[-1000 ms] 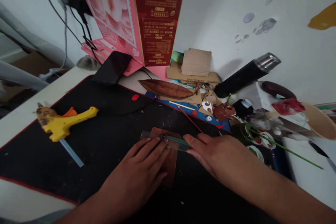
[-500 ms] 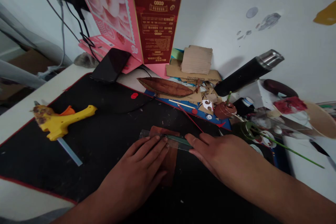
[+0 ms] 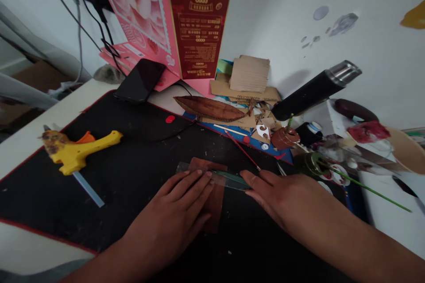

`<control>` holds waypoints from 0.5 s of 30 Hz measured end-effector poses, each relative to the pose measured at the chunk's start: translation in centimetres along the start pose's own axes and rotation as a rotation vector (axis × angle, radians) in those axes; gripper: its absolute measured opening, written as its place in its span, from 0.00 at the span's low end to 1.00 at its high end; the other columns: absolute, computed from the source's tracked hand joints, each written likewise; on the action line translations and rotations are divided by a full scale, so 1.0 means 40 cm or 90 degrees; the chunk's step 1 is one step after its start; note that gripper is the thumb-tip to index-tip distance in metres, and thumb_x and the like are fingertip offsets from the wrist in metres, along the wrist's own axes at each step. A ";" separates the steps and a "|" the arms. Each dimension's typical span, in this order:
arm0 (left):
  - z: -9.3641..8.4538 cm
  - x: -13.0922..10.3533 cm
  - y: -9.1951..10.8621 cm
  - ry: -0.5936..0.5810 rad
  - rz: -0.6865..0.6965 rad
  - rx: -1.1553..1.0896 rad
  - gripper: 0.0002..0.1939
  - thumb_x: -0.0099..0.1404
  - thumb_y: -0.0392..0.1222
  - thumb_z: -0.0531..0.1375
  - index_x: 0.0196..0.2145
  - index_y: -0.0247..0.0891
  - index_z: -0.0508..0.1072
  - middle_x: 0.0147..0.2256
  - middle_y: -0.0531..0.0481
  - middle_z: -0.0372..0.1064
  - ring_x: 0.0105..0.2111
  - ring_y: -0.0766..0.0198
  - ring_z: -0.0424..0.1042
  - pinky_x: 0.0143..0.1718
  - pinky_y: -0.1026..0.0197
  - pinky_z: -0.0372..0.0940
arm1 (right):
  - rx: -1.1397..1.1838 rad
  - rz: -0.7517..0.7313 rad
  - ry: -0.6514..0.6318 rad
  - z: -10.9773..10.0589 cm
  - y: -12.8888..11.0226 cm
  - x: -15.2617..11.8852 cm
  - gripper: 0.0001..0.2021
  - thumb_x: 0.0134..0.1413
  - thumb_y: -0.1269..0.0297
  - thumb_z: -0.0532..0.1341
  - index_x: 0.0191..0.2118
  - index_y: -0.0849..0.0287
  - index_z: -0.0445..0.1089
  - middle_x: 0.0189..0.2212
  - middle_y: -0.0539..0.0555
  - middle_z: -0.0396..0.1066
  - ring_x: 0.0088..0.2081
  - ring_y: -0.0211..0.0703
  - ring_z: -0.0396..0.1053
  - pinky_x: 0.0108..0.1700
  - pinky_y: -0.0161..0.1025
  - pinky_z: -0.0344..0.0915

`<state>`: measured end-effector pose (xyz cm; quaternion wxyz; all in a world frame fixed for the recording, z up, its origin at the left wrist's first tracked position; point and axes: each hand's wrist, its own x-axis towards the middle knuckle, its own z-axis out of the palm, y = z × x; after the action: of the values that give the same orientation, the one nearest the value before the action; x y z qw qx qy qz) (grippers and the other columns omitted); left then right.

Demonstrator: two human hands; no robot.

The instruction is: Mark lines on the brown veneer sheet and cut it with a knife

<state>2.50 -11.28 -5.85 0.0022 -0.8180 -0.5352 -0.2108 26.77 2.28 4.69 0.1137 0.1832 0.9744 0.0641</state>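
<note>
A reddish-brown sheet [image 3: 216, 205] lies on the black desk mat [image 3: 139, 194], with a clear ruler [image 3: 183, 167] across its upper part. My left hand [image 3: 179, 203] rests flat on the ruler and the sheet, fingers stretched out and pressing down. In my right hand [image 3: 282, 190], thumb and fingers close around a slim green craft knife [image 3: 232, 177]. The knife lies low along the ruler, its narrow end pointing left toward my left fingertips. My right palm hides its rear end.
On the left lies a yellow glue gun [image 3: 79, 152]. Behind are a phone [image 3: 141, 80], a brown leaf-shaped piece [image 3: 209, 109] and cardboard scraps [image 3: 249, 75]. A black flask [image 3: 308, 90], paint jars [image 3: 284, 138] and a thin red stick [image 3: 242, 148] are at right.
My right hand has slid slightly to the right with the craft knife along the ruler. My left hand stays in place on the ruler and sheet.
</note>
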 end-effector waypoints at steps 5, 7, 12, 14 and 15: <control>-0.002 0.001 -0.001 0.000 0.004 0.007 0.26 0.86 0.51 0.46 0.66 0.36 0.74 0.64 0.48 0.76 0.65 0.56 0.69 0.68 0.52 0.56 | 0.082 0.021 -0.001 0.010 0.015 -0.011 0.17 0.78 0.63 0.56 0.62 0.60 0.77 0.41 0.59 0.86 0.25 0.46 0.81 0.24 0.40 0.69; -0.002 0.001 -0.002 -0.001 0.000 0.008 0.26 0.86 0.51 0.46 0.66 0.36 0.74 0.65 0.49 0.75 0.64 0.57 0.69 0.68 0.52 0.57 | 0.127 0.033 0.012 0.015 0.020 -0.021 0.18 0.79 0.62 0.54 0.62 0.59 0.77 0.41 0.58 0.85 0.28 0.45 0.81 0.28 0.39 0.72; 0.001 -0.003 -0.003 -0.013 0.000 -0.003 0.25 0.85 0.51 0.48 0.68 0.38 0.72 0.66 0.48 0.74 0.66 0.56 0.69 0.68 0.52 0.57 | 0.169 0.060 0.046 0.020 0.017 -0.052 0.19 0.80 0.60 0.53 0.62 0.58 0.77 0.40 0.58 0.85 0.28 0.45 0.81 0.31 0.39 0.74; 0.001 -0.004 -0.004 -0.019 -0.005 -0.014 0.25 0.84 0.52 0.50 0.70 0.38 0.71 0.66 0.47 0.74 0.66 0.55 0.69 0.69 0.51 0.57 | 0.174 0.065 0.045 0.019 0.012 -0.054 0.19 0.80 0.60 0.53 0.63 0.57 0.77 0.39 0.58 0.85 0.28 0.44 0.81 0.31 0.39 0.74; 0.001 -0.003 -0.004 -0.018 -0.006 -0.019 0.25 0.84 0.52 0.51 0.69 0.38 0.71 0.65 0.47 0.75 0.66 0.55 0.69 0.69 0.51 0.58 | 0.174 0.068 0.044 0.018 0.009 -0.052 0.19 0.80 0.60 0.54 0.63 0.57 0.76 0.40 0.58 0.85 0.29 0.44 0.81 0.31 0.38 0.74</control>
<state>2.34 -11.32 -5.96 -0.0184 -0.8183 -0.5358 -0.2074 28.95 1.91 4.45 0.0502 0.2458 0.9664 -0.0566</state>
